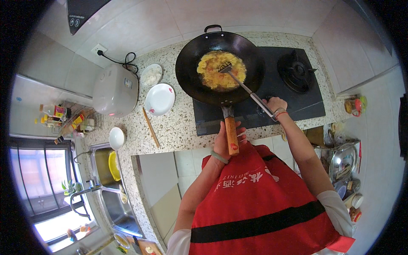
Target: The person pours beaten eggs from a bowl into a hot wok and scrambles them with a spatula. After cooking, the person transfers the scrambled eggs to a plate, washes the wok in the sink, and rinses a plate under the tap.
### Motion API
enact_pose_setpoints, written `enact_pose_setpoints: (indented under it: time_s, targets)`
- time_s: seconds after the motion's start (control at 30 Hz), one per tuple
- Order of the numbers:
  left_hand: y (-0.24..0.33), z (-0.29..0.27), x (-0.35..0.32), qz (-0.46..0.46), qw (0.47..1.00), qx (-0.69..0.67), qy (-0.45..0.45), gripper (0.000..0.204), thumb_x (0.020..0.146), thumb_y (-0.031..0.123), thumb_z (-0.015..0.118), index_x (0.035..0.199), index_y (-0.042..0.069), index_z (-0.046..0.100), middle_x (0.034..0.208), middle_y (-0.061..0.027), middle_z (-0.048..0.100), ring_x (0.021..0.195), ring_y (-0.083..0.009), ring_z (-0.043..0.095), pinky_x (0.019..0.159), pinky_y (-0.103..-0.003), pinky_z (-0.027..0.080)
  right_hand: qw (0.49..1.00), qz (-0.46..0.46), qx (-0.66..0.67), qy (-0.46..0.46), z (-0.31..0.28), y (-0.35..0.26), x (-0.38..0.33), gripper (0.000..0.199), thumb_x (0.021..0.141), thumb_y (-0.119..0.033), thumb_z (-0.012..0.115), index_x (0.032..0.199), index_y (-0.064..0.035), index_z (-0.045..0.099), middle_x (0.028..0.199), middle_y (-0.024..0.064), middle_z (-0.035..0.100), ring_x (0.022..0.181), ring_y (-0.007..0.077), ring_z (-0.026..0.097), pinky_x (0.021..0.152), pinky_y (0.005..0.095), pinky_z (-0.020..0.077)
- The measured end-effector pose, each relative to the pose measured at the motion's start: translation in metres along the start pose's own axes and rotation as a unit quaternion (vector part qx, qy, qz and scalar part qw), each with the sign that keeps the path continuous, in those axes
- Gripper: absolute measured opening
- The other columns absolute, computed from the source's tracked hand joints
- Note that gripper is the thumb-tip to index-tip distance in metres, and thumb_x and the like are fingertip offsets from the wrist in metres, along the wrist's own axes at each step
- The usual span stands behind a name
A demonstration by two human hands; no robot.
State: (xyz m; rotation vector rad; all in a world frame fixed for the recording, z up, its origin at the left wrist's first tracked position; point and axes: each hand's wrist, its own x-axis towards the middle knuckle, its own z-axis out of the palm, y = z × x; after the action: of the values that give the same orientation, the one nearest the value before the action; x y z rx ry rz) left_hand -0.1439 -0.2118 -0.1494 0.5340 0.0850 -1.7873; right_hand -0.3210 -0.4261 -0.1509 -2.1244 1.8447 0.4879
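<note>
Speckled stone counter [178,123], black gas hob [297,102] far right, left hand [225,142] gripping wok [219,68] handle, right hand [275,106] clasping spatula [244,85] in egg [221,70], rice cooker [114,90] far left, steel sink [114,204] near left, white tiled walls [263,15]

black wok [193,76] on stove, yellow egg [221,70] inside, metal spatula [248,91] resting on egg

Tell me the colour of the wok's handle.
The wok handle is orange-brown wood, gripped by the left hand; the head view shows it best.

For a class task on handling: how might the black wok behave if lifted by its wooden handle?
The wok looks wide against its single handle, so probably front-heavy and apt to tip. The egg inside might slide. The left hand already steadies it.
</note>
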Motion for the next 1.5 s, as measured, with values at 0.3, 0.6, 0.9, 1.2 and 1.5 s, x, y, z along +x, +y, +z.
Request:
enact_pose_setpoints:
  time_s: [0.3, 0.6, 0.9, 1.2, 1.5]
  targets:
    - [0.008, 0.032, -0.013, -0.012, 0.999, 0.031, 0.028, 0.065, 0.092, 0.060, 0.039, 0.128, 0.006, 0.047, 0.103, -0.0124, 0.060, 0.078, -0.0223, 0.060, 0.065, -0.035, 0.053, 0.794, -0.069, 0.577, -0.177, -0.060, -0.003, -0.064, 0.059, 0.085, -0.060, 0.054, 0.085, -0.0020, 0.061, 0.068, 0.0088, 0.065, 0.047, 0.0114, 0.060, 0.040, 0.0237, 0.0482]
    - [0.007, 0.038, -0.019, -0.031, 0.996, 0.081, 0.030, 0.048, 0.094, 0.045, 0.050, 0.121, 0.005, 0.051, 0.092, -0.0090, 0.063, 0.058, -0.0124, 0.049, 0.048, -0.027, 0.043, 0.901, -0.187, 0.391, -0.037, -0.059, -0.014, -0.104, 0.020, 0.091, -0.020, 0.056, 0.091, -0.0004, 0.054, 0.065, 0.0133, 0.062, 0.049, 0.0241, 0.061, 0.044, 0.0353, 0.0481]
    - [0.007, 0.045, -0.021, -0.033, 0.996, 0.073, 0.050, 0.042, 0.094, 0.040, 0.054, 0.117, 0.005, 0.052, 0.087, -0.0072, 0.063, 0.051, -0.0086, 0.045, 0.045, -0.024, 0.039, 0.921, -0.239, 0.224, 0.211, -0.021, 0.002, -0.110, 0.023, 0.092, -0.026, 0.055, 0.096, -0.0037, 0.054, 0.070, 0.0215, 0.061, 0.068, 0.0411, 0.060, 0.055, 0.0491, 0.0466]
    - [0.007, 0.045, -0.020, -0.031, 0.996, 0.071, 0.040, 0.039, 0.095, 0.038, 0.053, 0.116, 0.005, 0.052, 0.086, -0.0075, 0.062, 0.051, -0.0087, 0.045, 0.043, -0.023, 0.038, 0.905, -0.239, 0.321, 0.142, -0.022, 0.009, -0.107, 0.024, 0.091, -0.027, 0.059, 0.092, -0.0029, 0.060, 0.065, 0.0189, 0.058, 0.057, 0.0370, 0.056, 0.050, 0.0413, 0.0429]
    - [0.005, 0.042, -0.020, -0.020, 0.995, 0.077, 0.056, 0.039, 0.094, 0.038, 0.054, 0.116, 0.005, 0.051, 0.086, -0.0077, 0.062, 0.051, -0.0087, 0.044, 0.044, -0.024, 0.039, 0.903, -0.199, 0.312, 0.218, -0.059, 0.022, -0.108, 0.026, 0.087, -0.029, 0.062, 0.097, -0.0050, 0.066, 0.068, 0.0138, 0.063, 0.055, 0.0302, 0.060, 0.050, 0.0370, 0.0430]
